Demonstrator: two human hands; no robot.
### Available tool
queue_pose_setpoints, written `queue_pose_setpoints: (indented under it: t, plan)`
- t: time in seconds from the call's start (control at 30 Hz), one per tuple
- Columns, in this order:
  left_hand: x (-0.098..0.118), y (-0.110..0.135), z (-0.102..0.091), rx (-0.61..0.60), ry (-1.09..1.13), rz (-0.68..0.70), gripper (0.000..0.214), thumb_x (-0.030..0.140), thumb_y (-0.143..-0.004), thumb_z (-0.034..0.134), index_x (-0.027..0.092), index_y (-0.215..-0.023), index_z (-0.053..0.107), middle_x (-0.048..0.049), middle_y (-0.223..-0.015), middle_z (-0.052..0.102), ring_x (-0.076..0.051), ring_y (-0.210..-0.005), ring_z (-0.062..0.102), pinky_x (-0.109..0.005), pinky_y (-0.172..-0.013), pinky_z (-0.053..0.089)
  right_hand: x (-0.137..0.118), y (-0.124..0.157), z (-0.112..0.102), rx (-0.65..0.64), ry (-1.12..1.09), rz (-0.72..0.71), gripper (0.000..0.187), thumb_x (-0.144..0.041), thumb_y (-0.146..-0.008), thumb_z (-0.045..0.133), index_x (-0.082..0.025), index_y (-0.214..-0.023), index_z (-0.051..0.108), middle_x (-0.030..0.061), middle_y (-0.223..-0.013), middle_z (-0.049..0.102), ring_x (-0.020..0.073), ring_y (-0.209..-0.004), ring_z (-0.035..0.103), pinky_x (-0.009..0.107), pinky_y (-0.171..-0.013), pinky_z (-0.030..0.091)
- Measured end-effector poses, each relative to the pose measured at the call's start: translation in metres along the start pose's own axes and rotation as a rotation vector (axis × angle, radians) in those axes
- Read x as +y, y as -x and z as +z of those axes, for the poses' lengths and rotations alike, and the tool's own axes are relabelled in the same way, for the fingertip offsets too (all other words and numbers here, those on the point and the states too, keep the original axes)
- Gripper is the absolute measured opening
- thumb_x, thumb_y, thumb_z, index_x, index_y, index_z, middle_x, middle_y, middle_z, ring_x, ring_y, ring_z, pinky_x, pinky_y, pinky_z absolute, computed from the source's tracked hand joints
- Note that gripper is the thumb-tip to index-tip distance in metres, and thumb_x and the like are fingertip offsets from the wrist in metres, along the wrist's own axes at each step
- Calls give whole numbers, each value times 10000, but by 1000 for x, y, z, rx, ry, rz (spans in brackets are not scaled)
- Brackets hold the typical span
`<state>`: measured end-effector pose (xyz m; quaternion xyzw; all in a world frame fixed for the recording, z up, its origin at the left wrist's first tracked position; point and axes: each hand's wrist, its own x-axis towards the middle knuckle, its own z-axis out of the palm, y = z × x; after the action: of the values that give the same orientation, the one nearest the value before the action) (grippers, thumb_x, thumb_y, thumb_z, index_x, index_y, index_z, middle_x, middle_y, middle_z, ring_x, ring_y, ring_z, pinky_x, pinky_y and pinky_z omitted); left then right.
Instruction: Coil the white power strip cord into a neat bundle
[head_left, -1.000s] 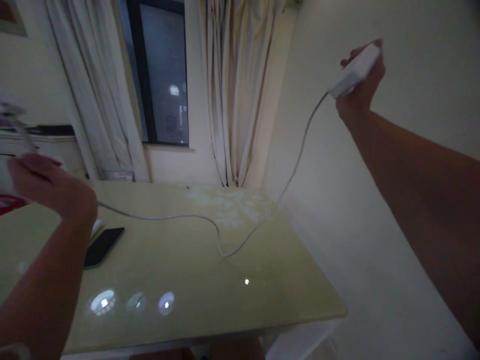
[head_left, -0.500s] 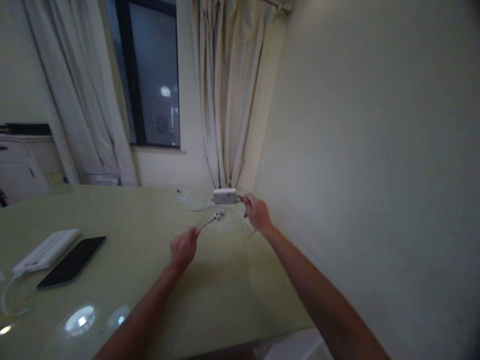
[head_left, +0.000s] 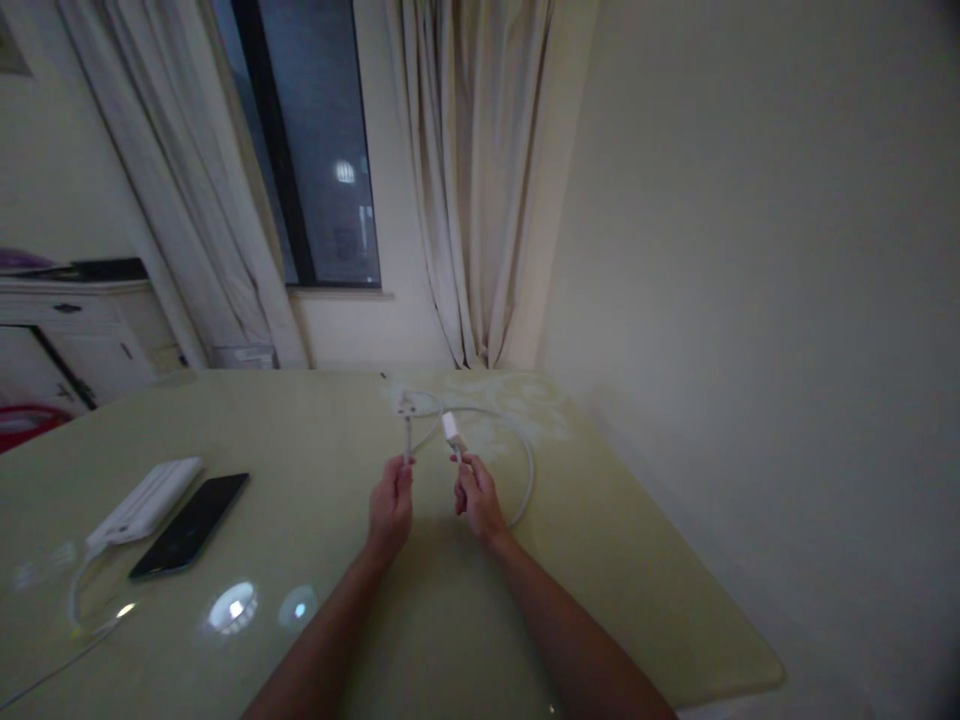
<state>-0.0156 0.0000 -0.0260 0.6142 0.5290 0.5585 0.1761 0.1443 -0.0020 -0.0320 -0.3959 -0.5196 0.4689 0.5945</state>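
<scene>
My left hand (head_left: 391, 503) pinches a white cable just below its plug end (head_left: 406, 406), which points away from me. My right hand (head_left: 475, 495) pinches the same white cable (head_left: 525, 470) near a small white adapter block (head_left: 450, 427). The cable loops round to the right of my right hand over the pale green table (head_left: 600, 560). Both hands hover a little above the tabletop, close together near the table's far middle.
A white power bank (head_left: 146, 500) with its own thin cord and a black phone (head_left: 189, 525) lie at the left of the table. Beyond are cream curtains (head_left: 472, 180), a dark window (head_left: 315, 150) and a white cabinet (head_left: 67, 330). A bare wall runs along the right.
A second ago my right hand was raised high holding the adapter and my left was far left. Both hands have come down and together over the table, holding the looped cable.
</scene>
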Motion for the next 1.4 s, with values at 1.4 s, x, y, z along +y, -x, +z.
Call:
queue_pose_setpoints:
  t: [1.4]
  plan:
    - [4,6,16,-306,113,155,221,386,-815,711,215,-855,578,-57,-975,717,-210,-866,684,-358,-783,562,-6,-4,-8,-65,353,43,724,-793,-927,376,-174,-634,612,3,-487,541,116,-443,519,219,-479,375]
